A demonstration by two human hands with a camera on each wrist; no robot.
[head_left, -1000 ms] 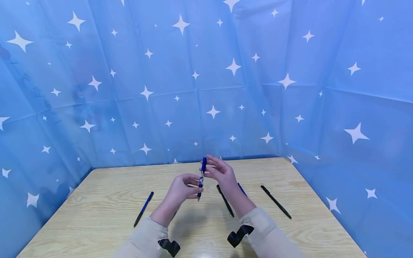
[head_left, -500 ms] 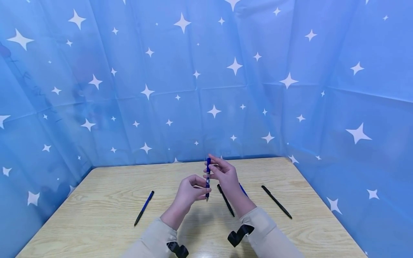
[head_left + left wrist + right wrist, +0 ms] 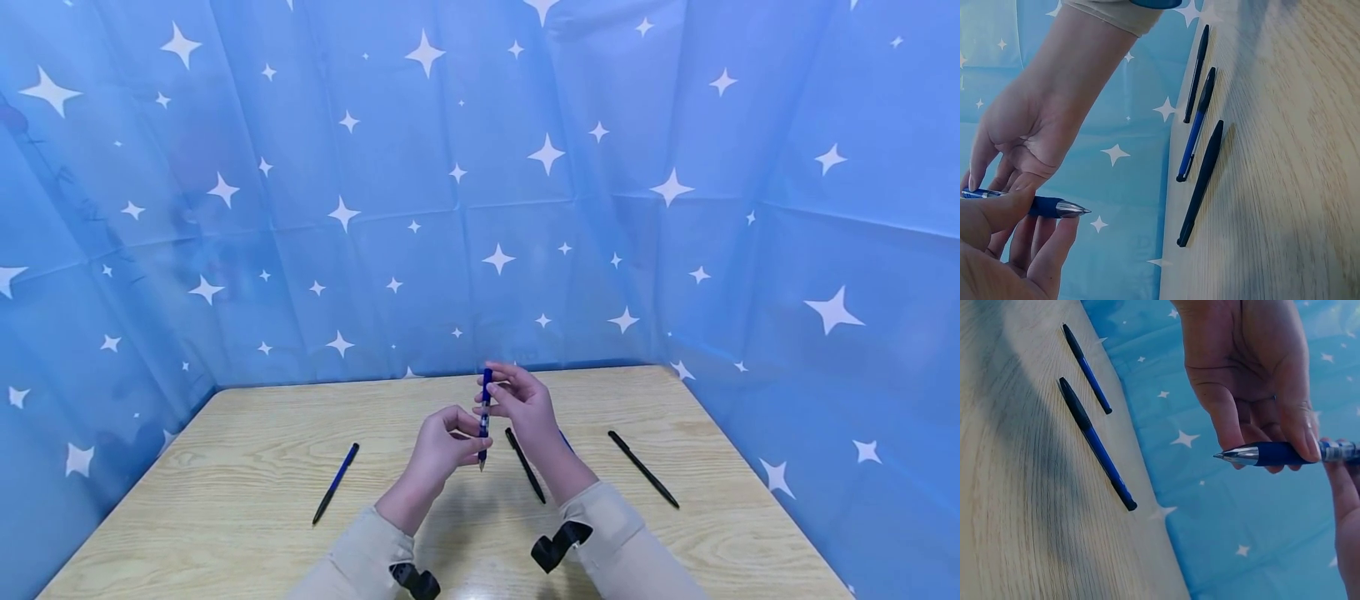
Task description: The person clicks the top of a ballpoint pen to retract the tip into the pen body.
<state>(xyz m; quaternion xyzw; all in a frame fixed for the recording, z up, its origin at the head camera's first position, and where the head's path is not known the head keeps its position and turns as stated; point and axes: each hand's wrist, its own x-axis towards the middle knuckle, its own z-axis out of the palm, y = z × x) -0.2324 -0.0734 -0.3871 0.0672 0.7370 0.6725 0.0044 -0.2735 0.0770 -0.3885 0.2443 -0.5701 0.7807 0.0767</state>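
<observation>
A blue ballpoint pen [image 3: 485, 421] stands almost upright above the table, its silver tip pointing down. My left hand [image 3: 441, 446] pinches its dark blue lower part between thumb and fingers. Higher up, my right hand [image 3: 525, 404] holds the top part, with its thumb and fingers about the barrel. The pen's metal tip is bare in both wrist views. In the left wrist view, the right hand [image 3: 1029, 131] appears beyond the left hand [image 3: 997, 244]. Only some fingers of the right hand [image 3: 1344, 506] show in the right wrist view.
On the wooden table [image 3: 225, 467] lie a blue and black pen [image 3: 335, 483] at left, a black pen [image 3: 525, 467] near the middle and another black pen [image 3: 642, 469] at right. The right arm mostly covers a blue pen [image 3: 566, 442]. A second blue pen [image 3: 1085, 369] appears in the right wrist view.
Over the first half second, my left hand and the pen's lower end moved right, and the pen became more upright. The right hand's fingers came closer about its top. Since then little has moved.
</observation>
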